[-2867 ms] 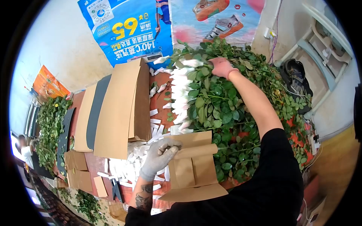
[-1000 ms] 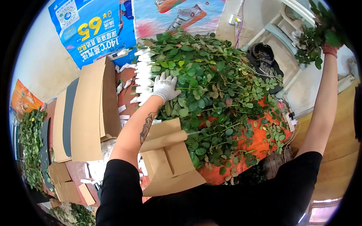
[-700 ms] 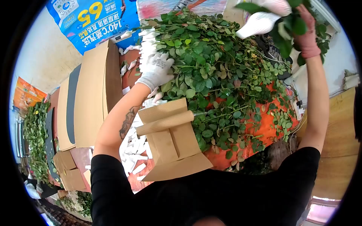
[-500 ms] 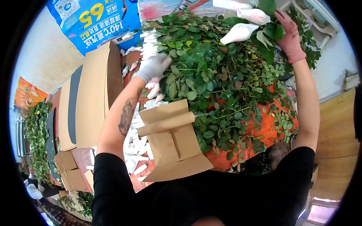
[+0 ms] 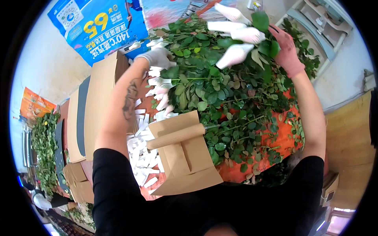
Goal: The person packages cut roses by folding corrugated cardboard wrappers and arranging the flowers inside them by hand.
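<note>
My right hand (image 5: 286,51), in a pink glove, is raised at the upper right and closed round a bunch of leafy rose stems. Their buds, in white foam-net sleeves (image 5: 235,55), point left. My left hand (image 5: 158,58), in a pale grey glove, is at the left edge of the leafy pile (image 5: 212,78), among more netted buds (image 5: 160,82). Its fingers are curled in towards the stems; what lies between them is hidden.
A brown cardboard piece with a rolled fold (image 5: 177,137) lies before me on the red-orange table (image 5: 232,169). Loose white sleeves (image 5: 141,157) are scattered beside it. Tall cardboard (image 5: 100,102) stands at left; a grey-white rack (image 5: 323,31) is at upper right.
My left hand has moved up along the row of netted buds. My right hand has brought the rose bunch left and slightly down over the pile. The view has shifted a little.
</note>
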`<control>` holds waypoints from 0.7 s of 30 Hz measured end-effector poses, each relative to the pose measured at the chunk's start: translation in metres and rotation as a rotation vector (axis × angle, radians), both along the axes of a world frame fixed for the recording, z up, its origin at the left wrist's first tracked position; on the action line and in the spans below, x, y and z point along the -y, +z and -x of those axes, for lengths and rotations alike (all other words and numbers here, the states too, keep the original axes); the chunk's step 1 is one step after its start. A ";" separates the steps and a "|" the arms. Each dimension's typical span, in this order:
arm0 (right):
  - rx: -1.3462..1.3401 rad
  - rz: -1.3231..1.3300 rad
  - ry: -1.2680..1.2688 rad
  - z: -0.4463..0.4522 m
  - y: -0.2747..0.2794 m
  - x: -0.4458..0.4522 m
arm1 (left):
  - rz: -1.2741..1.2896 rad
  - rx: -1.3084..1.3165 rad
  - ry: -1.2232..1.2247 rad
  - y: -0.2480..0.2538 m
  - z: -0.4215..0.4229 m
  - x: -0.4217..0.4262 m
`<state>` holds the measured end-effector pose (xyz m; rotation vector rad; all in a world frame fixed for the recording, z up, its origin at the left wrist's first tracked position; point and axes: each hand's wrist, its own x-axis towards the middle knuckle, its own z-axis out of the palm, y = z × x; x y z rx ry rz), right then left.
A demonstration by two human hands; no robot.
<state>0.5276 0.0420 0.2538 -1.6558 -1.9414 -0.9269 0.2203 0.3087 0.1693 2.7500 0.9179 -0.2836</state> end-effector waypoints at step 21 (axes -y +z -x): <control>-0.439 0.375 0.158 0.113 -0.024 -0.103 | 1.560 1.136 0.161 0.033 0.042 0.007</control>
